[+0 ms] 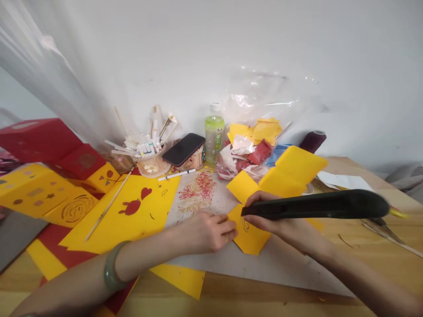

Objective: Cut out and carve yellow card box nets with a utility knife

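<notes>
My right hand (pixel 274 220) is closed around a long black utility knife (pixel 320 205), which points left and has a yellow loop at its rear end. Its blade does not show. Under its front end lies a yellow folded card (pixel 254 237) with a small swirl pattern cut or drawn on it; more panels of the card rise behind the knife. My left hand (pixel 205 232), wrist in a green bangle (pixel 114 266), rests with fingers curled at the card's left edge, gripping or pressing it there. Its thumb is hidden. A grey-white mat (pixel 224 266) lies under the card.
On the left stand red (pixel 39 141) and yellow cut-out cards (pixel 33 189), beside a yellow sheet (pixel 132 229) with a thin stick (pixel 109 207). Behind are a basket of markers (pixel 152 165), a phone (pixel 184 148), a green bottle (pixel 214 132) and a clear bag of scraps (pixel 251 145).
</notes>
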{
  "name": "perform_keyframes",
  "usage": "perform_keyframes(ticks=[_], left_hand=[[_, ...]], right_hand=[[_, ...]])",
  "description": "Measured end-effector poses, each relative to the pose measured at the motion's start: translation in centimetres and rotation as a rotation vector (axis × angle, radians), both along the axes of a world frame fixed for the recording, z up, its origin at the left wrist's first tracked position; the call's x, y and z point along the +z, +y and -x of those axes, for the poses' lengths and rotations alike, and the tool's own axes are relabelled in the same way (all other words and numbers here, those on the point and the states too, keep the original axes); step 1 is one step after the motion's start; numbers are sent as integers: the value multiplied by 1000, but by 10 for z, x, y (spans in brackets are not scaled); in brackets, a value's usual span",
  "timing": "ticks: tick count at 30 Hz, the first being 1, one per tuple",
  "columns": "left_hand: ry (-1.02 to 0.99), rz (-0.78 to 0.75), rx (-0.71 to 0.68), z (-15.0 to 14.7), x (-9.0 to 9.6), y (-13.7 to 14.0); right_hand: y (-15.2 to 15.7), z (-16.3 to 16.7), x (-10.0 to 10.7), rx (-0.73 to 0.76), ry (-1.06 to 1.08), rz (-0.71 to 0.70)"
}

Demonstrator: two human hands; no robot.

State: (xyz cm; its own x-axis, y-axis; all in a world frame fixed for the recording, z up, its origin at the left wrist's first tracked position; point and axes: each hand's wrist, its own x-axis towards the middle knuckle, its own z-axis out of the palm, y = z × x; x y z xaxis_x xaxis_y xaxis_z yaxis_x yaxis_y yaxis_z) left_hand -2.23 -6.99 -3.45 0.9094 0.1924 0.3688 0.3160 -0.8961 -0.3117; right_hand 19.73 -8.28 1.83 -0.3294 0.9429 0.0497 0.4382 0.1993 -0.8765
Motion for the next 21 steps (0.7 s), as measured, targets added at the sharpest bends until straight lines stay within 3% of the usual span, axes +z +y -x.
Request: perform_keyframes(ticks=[3,6,12,21], left_hand=[[-29,1,-19,3,-2,6],[-46,22,-10,3,-2,7],[-42,35,40,0,-4,0],[-111,-44,2,-1,-6,2]], right_hand=[[3,-2,-27,48,80,62],[0,-4,-39,-9,86,14],[-3,-4,-40,4,50,-57],[-5,-4,-47,31,-78,-100]])
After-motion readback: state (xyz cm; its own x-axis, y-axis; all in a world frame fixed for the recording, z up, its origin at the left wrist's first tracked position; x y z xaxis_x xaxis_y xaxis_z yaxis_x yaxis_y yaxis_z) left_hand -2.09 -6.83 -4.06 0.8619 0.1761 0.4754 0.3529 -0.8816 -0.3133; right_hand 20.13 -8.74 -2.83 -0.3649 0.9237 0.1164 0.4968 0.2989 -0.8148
